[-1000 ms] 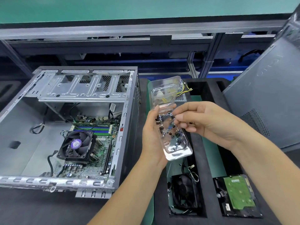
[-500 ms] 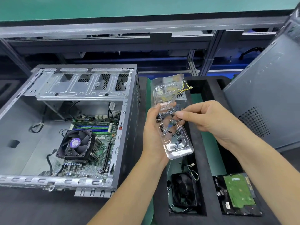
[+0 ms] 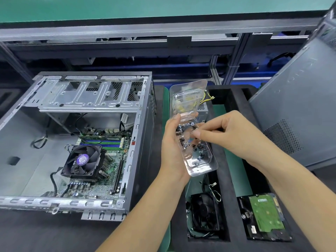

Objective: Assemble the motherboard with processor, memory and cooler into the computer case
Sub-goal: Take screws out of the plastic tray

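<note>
Head view: left hand [image 3: 172,151] holds clear tray [image 3: 203,166] (screws [image 3: 181,140] inside).

Even, cool overhead light, bright with soft, faint shadows. Glare glints on the clear tray [image 3: 192,128] and the case [image 3: 76,99] metal. The bench rail bows with wide-angle distortion toward the edges. The case's near rim is blurred; the hands look slightly soft.

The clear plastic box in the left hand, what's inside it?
The box, lid open, holds loose screws, dark and silvery. The right hand reaches in; its fingertips cover some, so whether they pinch one cannot be told.
</note>
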Available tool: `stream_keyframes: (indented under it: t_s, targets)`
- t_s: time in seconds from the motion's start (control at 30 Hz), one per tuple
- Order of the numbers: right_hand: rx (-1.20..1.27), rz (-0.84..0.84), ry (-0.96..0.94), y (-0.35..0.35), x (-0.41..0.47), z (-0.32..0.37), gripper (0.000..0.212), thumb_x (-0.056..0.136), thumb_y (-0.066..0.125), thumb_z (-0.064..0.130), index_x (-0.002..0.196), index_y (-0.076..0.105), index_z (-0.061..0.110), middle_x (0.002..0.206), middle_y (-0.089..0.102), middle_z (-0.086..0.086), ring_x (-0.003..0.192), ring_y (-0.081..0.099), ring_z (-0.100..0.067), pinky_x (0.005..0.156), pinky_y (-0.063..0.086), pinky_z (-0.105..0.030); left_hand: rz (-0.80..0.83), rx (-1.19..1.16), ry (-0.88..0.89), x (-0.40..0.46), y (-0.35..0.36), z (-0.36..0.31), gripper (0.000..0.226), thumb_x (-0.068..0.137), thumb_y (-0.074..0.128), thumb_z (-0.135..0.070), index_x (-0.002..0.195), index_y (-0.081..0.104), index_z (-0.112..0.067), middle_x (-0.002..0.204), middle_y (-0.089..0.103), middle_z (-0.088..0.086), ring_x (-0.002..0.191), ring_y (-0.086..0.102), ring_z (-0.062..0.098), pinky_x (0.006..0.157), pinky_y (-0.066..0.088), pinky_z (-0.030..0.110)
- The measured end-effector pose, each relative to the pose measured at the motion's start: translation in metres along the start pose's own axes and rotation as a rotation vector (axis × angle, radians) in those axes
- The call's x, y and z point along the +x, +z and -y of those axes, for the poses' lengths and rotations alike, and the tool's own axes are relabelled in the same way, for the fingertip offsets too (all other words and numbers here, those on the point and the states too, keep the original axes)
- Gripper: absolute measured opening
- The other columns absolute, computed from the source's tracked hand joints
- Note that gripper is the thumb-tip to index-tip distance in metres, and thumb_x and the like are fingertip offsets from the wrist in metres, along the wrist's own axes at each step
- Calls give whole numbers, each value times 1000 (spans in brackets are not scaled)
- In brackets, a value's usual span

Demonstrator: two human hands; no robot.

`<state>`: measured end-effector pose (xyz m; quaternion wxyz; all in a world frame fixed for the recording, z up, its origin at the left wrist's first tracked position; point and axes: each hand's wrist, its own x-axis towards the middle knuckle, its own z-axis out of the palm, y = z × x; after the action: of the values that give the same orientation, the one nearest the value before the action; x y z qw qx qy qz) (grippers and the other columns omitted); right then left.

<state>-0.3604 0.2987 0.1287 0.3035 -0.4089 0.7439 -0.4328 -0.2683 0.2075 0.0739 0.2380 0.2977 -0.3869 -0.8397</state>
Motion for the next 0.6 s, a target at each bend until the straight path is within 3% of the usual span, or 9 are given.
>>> stream_keyframes:
  t_s: [0.03, 0.1, 0.17, 0.23, 0.33, 0.43, 0.5, 0.57, 0.6]
  targets:
    - [-25, 8, 1, 1, 0, -1, 7, 81, 72, 29, 83, 78, 30, 63, 68, -4, 105, 58, -42, 96, 43, -54, -4, 16, -4, 0, 0, 0, 55, 84, 53, -50, 126, 58, -15, 124, 63, 14, 106, 62, 31, 95, 45, 46]
    - [-98, -12, -13, 4, -1, -2, 10, 80, 74, 25, 86, 77, 31, 43, 36, 10, 90, 67, -35, 96, 45, -52, -13, 16, -22, 0, 1, 0, 55, 82, 53, -52, 125, 59, -17, 127, 60, 16, 114, 58, 36, 98, 42, 49]
    - [-157, -44, -40, 3, -2, -3, 11, 79, 76, 24, 82, 76, 34, 45, 25, 9, 59, 60, -19, 89, 52, -41, -1, -42, -46, -1, 3, -1, 56, 83, 53, -50, 126, 58, -14, 128, 59, 21, 114, 57, 41, 100, 40, 51]
    - [-204, -41, -54, 1, -3, -2, 9, 76, 78, 24, 76, 74, 32, 45, 23, 8, 46, 43, -11, 87, 50, -34, 21, -103, -69, -3, 4, -3, 54, 87, 53, -46, 128, 56, -11, 122, 60, 24, 108, 59, 40, 93, 45, 49]
    - [-312, -16, -71, 2, -3, -4, 8, 74, 80, 27, 73, 72, 27, 40, 29, 8, 64, 62, -25, 96, 47, -44, 39, -147, -68, -3, 4, -3, 53, 89, 53, -44, 130, 55, -11, 107, 62, 19, 105, 57, 36, 85, 48, 47]
    - [-429, -35, -131, 6, -1, -4, 8, 75, 79, 29, 72, 72, 25, 41, 39, 11, 46, 42, -8, 76, 50, -32, 30, -145, -64, -2, 4, -2, 53, 87, 54, -45, 128, 56, -11, 94, 62, 11, 100, 54, 32, 75, 51, 39]
    - [-436, -38, -151, 7, 0, -6, 8, 78, 77, 25, 71, 72, 25, 40, 38, 11, 46, 44, -8, 87, 51, -42, 23, -147, -75, -3, 5, -4, 54, 87, 53, -46, 129, 56, -11, 104, 61, 15, 99, 55, 33, 74, 50, 37]
    - [-344, -43, -113, 4, 1, -7, 9, 79, 75, 25, 70, 72, 25, 38, 31, 9, 70, 66, -22, 93, 47, -49, 27, -143, -70, -4, 5, -4, 53, 88, 52, -44, 127, 57, -9, 108, 62, 17, 98, 58, 32, 74, 51, 36]
    - [-274, -44, -84, 2, 1, -8, 10, 79, 75, 27, 70, 73, 24, 40, 29, 8, 86, 67, -31, 94, 45, -52, 23, -129, -60, -3, 5, -4, 52, 89, 51, -44, 126, 59, -9, 107, 65, 16, 97, 60, 31, 73, 51, 35]
